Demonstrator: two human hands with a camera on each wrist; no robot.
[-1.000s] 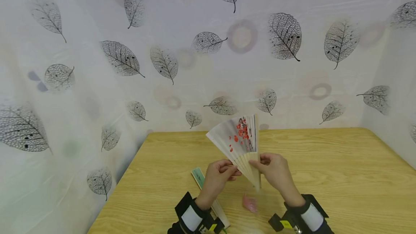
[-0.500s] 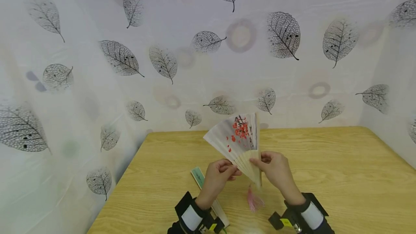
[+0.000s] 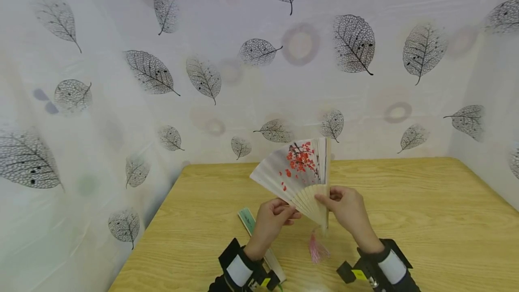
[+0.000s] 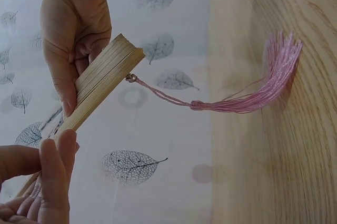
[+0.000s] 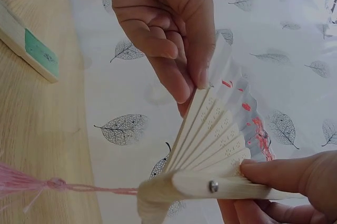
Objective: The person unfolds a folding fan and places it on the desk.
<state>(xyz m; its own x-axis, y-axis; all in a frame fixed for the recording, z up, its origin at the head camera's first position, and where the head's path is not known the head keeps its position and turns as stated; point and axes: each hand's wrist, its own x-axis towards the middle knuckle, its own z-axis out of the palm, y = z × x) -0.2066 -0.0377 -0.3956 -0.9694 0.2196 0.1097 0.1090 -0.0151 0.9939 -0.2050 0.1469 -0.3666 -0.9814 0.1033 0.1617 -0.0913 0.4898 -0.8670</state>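
A folding fan [image 3: 298, 166], partly spread, is held up above the table between both hands. Its pale leaf carries red blossoms, and its ribs are light wood with cut-out patterns in the right wrist view. My left hand [image 3: 273, 220] pinches the outer rib on the left edge between thumb and fingers. On the other side my right hand [image 3: 344, 208] grips the still-folded stack of ribs, thumb in front and fingers behind. From the pivot end [image 5: 213, 186] hangs a pink tassel [image 4: 253, 95] on a cord.
A long narrow fan box [image 3: 248, 221] with a green label lies on the wooden table [image 3: 405, 220], partly hidden by the left forearm. Behind the table hangs a pale leaf-printed curtain [image 3: 227, 21]. Each wrist wears a dark strap with a camera.
The fan has spread a little wider as my right hand moved slightly right and up with its stack of ribs. The tassel, bunched up at first, now hangs down. My left hand stays nearly still.
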